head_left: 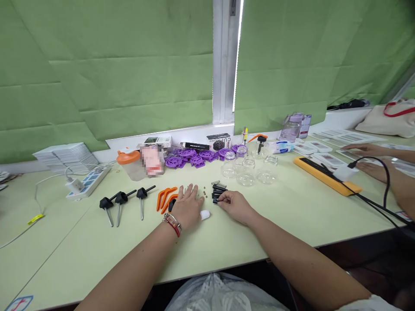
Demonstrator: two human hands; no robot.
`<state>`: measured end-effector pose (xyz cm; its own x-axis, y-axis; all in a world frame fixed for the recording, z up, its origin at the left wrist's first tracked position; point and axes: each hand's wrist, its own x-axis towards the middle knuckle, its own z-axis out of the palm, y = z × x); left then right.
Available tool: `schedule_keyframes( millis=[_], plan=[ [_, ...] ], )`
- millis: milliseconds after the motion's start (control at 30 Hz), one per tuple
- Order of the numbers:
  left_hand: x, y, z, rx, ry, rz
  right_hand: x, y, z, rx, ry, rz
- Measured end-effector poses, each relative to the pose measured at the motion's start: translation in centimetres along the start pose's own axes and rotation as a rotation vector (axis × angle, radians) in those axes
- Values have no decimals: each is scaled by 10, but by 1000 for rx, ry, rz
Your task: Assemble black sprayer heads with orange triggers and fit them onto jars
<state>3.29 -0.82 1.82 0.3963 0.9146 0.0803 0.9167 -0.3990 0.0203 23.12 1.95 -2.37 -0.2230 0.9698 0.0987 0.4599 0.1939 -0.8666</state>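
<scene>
Black tubes (218, 193) lie in a small heap at the right hand's (236, 206) fingertips, which pinch one piece at its near edge. Springs (219, 184) just beyond look untouched, so little seems assembled yet. Left hand (188, 208) rests flat, fingers spread, over a black part, a white cap (205, 214) beside it.

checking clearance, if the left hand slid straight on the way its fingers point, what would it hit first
Probably the small brown bits just past the left hand; further on, the purple parts. Depth is hard to judge.
</scene>
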Motion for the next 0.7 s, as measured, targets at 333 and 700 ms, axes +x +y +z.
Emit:
schedule_keyframes(
  millis=[333,700],
  plan=[
    [2,11,-16,-463,113,-19,-2,-6,-1,-2,-3,3],
    [15,47,6,-2033,11,-745,-2,-9,-1,133,12,-112]
  ],
)
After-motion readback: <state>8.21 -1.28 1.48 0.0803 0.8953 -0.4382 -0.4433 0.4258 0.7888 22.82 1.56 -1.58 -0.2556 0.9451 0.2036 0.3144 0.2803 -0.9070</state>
